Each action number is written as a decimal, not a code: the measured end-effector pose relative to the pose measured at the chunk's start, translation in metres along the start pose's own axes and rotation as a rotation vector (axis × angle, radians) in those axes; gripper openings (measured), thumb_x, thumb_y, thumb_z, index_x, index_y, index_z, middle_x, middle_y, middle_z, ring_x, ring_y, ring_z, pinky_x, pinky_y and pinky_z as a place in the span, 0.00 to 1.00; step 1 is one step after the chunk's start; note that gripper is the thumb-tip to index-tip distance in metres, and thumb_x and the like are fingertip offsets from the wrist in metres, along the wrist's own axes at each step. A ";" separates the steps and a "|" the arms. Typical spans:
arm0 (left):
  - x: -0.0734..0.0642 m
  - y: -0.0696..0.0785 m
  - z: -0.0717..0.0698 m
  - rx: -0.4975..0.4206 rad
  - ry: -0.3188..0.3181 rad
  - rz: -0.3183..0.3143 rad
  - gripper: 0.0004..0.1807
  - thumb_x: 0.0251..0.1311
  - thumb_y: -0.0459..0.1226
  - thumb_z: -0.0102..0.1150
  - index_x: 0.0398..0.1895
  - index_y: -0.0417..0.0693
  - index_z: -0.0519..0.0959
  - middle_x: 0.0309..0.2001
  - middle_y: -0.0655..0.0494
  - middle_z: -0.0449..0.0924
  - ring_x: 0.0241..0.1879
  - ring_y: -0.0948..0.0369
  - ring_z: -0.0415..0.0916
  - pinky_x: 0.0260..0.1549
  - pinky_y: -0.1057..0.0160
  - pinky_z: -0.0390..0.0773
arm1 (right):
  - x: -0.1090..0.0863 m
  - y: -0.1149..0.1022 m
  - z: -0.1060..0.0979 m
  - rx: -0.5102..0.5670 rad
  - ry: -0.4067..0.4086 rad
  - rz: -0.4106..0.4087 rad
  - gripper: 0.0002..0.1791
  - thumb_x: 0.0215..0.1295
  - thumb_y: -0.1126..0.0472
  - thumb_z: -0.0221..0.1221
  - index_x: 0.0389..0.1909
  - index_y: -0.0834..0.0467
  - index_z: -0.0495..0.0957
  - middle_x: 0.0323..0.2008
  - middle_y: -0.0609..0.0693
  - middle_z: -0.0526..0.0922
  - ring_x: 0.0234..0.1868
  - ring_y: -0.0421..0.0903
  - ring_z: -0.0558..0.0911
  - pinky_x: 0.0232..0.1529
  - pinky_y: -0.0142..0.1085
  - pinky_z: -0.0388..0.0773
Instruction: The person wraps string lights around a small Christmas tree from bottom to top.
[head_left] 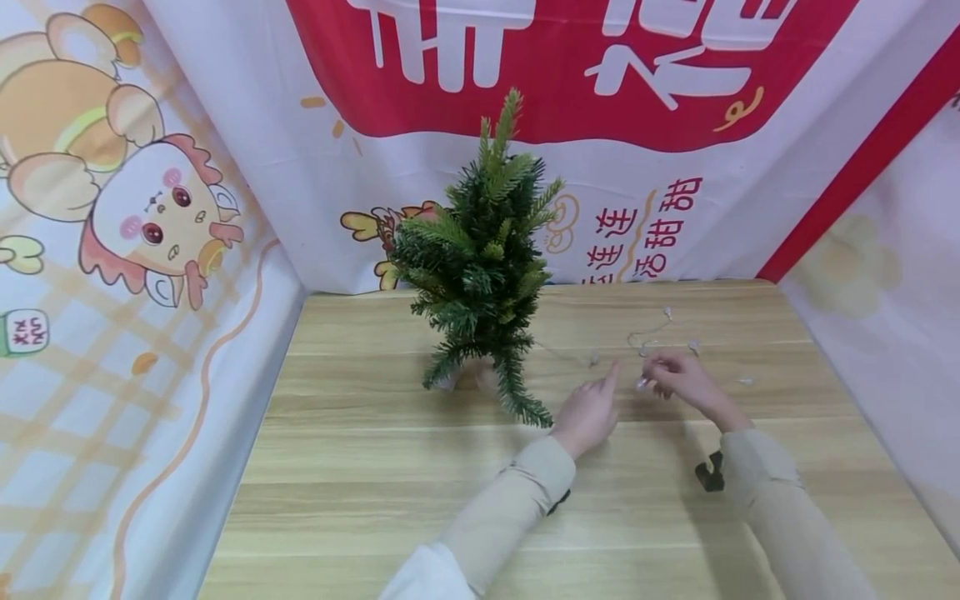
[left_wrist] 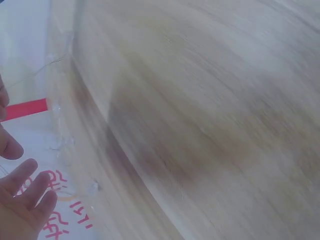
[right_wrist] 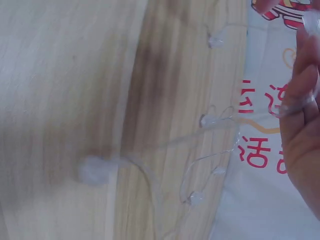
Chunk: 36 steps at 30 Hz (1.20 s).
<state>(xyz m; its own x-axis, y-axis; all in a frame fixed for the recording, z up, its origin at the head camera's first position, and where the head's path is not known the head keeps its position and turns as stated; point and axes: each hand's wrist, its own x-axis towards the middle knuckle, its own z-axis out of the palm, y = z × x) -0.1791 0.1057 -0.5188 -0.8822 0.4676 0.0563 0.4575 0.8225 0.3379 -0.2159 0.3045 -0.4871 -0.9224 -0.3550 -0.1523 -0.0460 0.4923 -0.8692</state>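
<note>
Light string [right_wrist: 195, 198], one: thin pale wire with clear bulbs, lying loosely across the far right part of the bench [head_left: 352, 475], its length running roughly sideways from beside the tree to beyond the right hand [head_left: 678, 377], its wire looping toward the back. Hands, two, standing apart: the right is pinching part of the string between curled fingers; the left hand [head_left: 591, 414] is extending its index finger beside the wire, its fingers parting and apparently gripping nothing. Artificial tree [head_left: 487, 258], one, green: standing upright to the left of both hands, the left hand being the nearer, a low branch reaching almost to its wrist. The string is thus lying to the tree's right, most of its bulbs sitting past the right hand. Edges: the bench's back edge is meeting a printed cloth [head_left: 333, 100] just beyond the bulbs, limiting room there; wider room is opening toward the near side and left of the tree. Black piece [head_left: 710, 473], one: showing beside the right sleeve [head_left: 765, 467].
</note>
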 end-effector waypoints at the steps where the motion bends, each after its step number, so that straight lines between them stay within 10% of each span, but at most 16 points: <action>1: 0.000 0.000 -0.001 -0.024 0.001 0.001 0.40 0.64 0.40 0.55 0.75 0.49 0.47 0.56 0.59 0.80 0.49 0.63 0.80 0.52 0.70 0.78 | -0.001 -0.003 0.000 -0.004 -0.034 0.006 0.13 0.70 0.64 0.48 0.43 0.73 0.72 0.31 0.50 0.80 0.26 0.42 0.78 0.25 0.32 0.77; 8: 0.000 0.000 -0.003 -0.100 -0.031 0.001 0.32 0.66 0.39 0.52 0.72 0.50 0.57 0.70 0.57 0.64 0.67 0.60 0.66 0.67 0.64 0.67 | -0.006 -0.004 0.001 -0.046 -0.211 0.064 0.17 0.71 0.56 0.51 0.45 0.68 0.74 0.37 0.59 0.80 0.28 0.43 0.76 0.29 0.32 0.77; 16: -0.001 -0.005 -0.003 0.041 0.029 -0.079 0.34 0.62 0.39 0.55 0.72 0.52 0.58 0.70 0.60 0.64 0.67 0.61 0.67 0.61 0.68 0.72 | -0.013 0.011 -0.015 -0.028 -0.273 0.126 0.21 0.72 0.56 0.47 0.47 0.72 0.74 0.29 0.52 0.80 0.24 0.38 0.74 0.26 0.31 0.76; 26: -0.009 -0.013 -0.007 0.025 0.053 -0.188 0.32 0.61 0.39 0.57 0.68 0.46 0.62 0.64 0.55 0.73 0.59 0.59 0.75 0.57 0.68 0.76 | -0.031 0.006 -0.034 0.236 -0.057 -0.076 0.17 0.74 0.63 0.42 0.37 0.46 0.80 0.21 0.37 0.73 0.24 0.35 0.72 0.27 0.28 0.72; 32: -0.011 -0.005 -0.012 -0.026 0.059 -0.196 0.27 0.62 0.39 0.56 0.64 0.44 0.65 0.55 0.54 0.80 0.29 0.64 0.78 0.22 0.75 0.74 | -0.031 -0.029 -0.037 0.290 -0.015 -0.150 0.19 0.74 0.65 0.43 0.37 0.43 0.81 0.14 0.38 0.65 0.15 0.47 0.53 0.13 0.44 0.45; 36: -0.020 0.009 -0.029 -0.093 0.081 -0.140 0.25 0.63 0.38 0.53 0.64 0.41 0.66 0.57 0.50 0.77 0.37 0.63 0.79 0.29 0.75 0.78 | -0.036 -0.053 -0.039 0.263 -0.034 -0.145 0.17 0.74 0.64 0.44 0.37 0.45 0.80 0.13 0.39 0.62 0.14 0.48 0.50 0.12 0.44 0.43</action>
<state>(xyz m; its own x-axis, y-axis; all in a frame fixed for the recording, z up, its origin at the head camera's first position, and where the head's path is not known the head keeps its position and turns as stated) -0.1605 0.0948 -0.4896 -0.9442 0.3204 0.0770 0.3211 0.8425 0.4326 -0.1954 0.3219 -0.4170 -0.8997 -0.4355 -0.0297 -0.0713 0.2136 -0.9743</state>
